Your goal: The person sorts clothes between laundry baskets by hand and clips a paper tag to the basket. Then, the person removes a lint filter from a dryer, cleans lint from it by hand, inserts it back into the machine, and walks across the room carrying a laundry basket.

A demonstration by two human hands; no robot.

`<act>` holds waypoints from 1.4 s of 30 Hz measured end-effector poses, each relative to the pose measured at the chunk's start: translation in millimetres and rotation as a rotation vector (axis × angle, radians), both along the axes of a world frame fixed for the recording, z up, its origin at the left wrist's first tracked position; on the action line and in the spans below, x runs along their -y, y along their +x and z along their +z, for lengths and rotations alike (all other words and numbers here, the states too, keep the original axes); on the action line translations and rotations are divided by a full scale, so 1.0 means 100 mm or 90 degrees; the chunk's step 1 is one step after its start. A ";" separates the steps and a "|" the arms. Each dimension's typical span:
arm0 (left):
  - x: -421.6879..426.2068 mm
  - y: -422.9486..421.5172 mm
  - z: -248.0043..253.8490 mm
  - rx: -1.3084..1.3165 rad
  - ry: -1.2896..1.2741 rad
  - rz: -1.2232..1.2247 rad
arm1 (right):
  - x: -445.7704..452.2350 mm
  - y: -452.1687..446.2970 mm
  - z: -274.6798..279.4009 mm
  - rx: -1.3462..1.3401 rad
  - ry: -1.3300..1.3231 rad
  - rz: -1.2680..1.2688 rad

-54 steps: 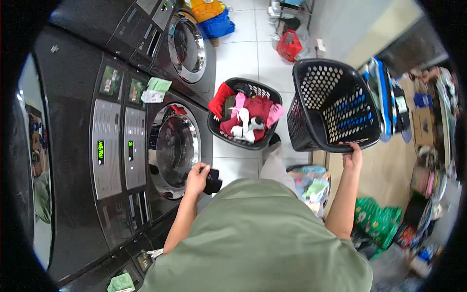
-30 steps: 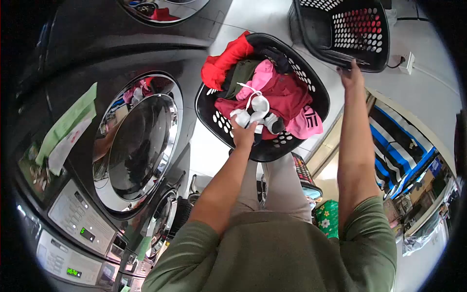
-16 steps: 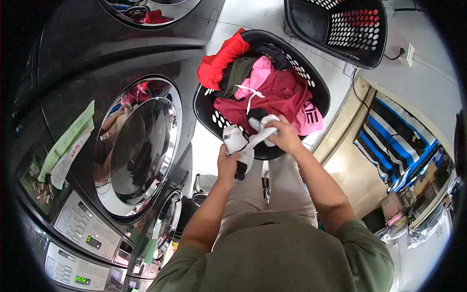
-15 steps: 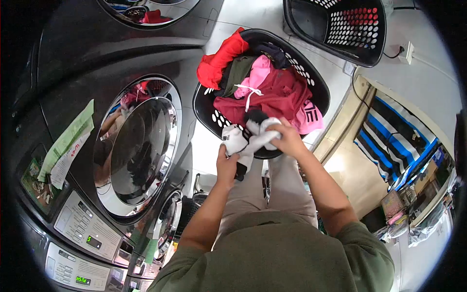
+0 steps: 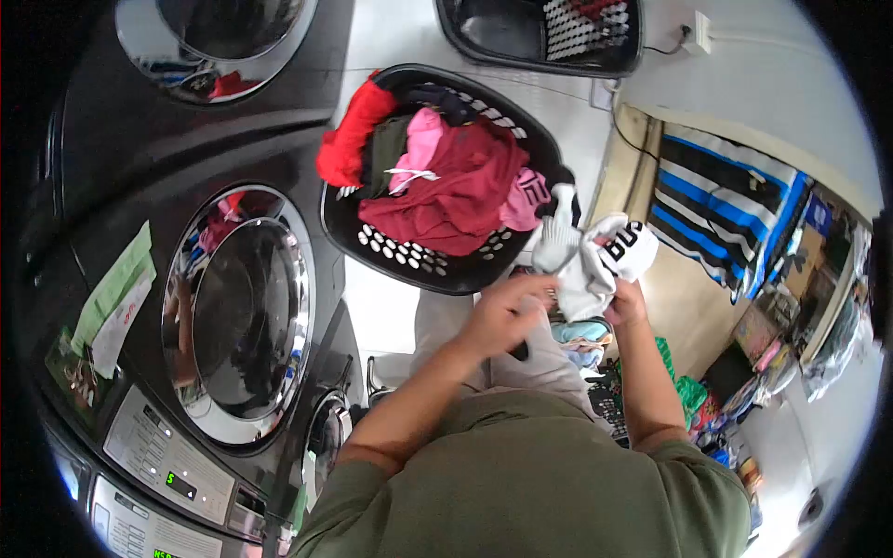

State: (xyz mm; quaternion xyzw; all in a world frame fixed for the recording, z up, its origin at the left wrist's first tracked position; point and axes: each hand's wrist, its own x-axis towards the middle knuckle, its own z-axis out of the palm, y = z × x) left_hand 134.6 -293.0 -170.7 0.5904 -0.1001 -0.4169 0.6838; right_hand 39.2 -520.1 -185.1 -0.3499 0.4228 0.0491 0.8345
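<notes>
White socks with black lettering and black parts hang bunched between my hands, just off the near right corner of the black laundry basket. My right hand is closed on their lower right side. My left hand is at their left edge with its fingers curled; a small dark patch shows below it, and its grip is partly blurred. In the basket lie maroon shorts with a white drawstring, pink clothing, a dark green garment and a bright red one.
A second black basket stands at the far side. Dark front-loading machines line the left. To the right, a blue, black and white striped cloth hangs near a shelf of mixed items. Colourful fabrics lie at lower right.
Both hands have moved right with the socks, from over the basket's near edge to beside its right corner. The socks have turned, showing the lettering. The whole view has shifted.
</notes>
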 end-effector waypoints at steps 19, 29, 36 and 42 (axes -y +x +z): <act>-0.23 0.11 -0.29 0.281 0.078 -0.172 | -0.19 0.69 -0.28 0.154 -0.741 0.808; -0.90 0.49 0.15 -0.003 0.354 -0.013 | 0.05 1.20 0.43 0.179 -0.271 0.145; -1.05 0.30 -1.08 0.159 0.624 -0.012 | 0.53 2.83 0.87 0.403 -0.582 -0.019; -0.92 0.68 -1.90 0.345 0.756 0.220 | 0.83 3.26 -0.55 0.031 -0.731 0.173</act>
